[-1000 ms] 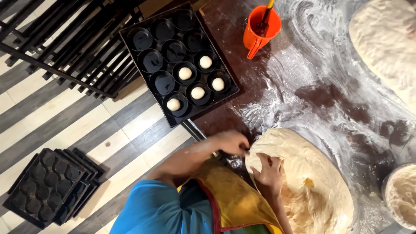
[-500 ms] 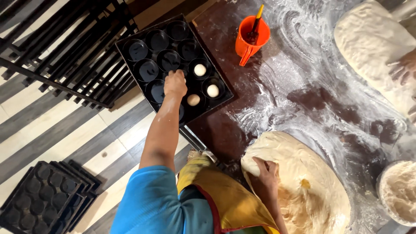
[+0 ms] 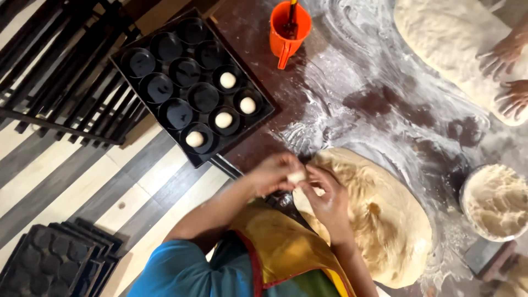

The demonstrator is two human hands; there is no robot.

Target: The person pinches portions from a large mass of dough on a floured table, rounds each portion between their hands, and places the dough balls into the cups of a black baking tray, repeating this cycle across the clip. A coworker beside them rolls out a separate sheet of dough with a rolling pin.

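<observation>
Progress entry, as I read it from the head view.

Done: the black moulded tray (image 3: 148, 47) on the bench (image 3: 385, 104) carries four dough balls (image 3: 223, 119), one per cup, all in the rows nearest me. I count twelve cups, so about a third look filled.

In hand: my left hand (image 3: 272, 173) and right hand (image 3: 324, 198) are together at the near edge of the big dough mass (image 3: 385, 220), fingers closed around a small dough piece (image 3: 297, 176) held between them, just above the mass. I judge this to be a fifth portion, pinched off and being shaped; whether it is fully detached I cannot tell.

Left: eight cups stand empty, and the dough mass remains large, so most of the portioning is ahead. A stack of spare black trays (image 3: 52, 264) lies on the floor at lower left, unfilled.

Also present:
- orange cup (image 3: 289, 27) with a utensil in it, beyond the tray on the bench;
- round tub of flour or dough (image 3: 495, 201) at right, contents unclear;
- second dough slab (image 3: 445, 38) at top right, with another person's hands (image 3: 509, 74) pressing on it;
- bench surface heavily floured.
</observation>
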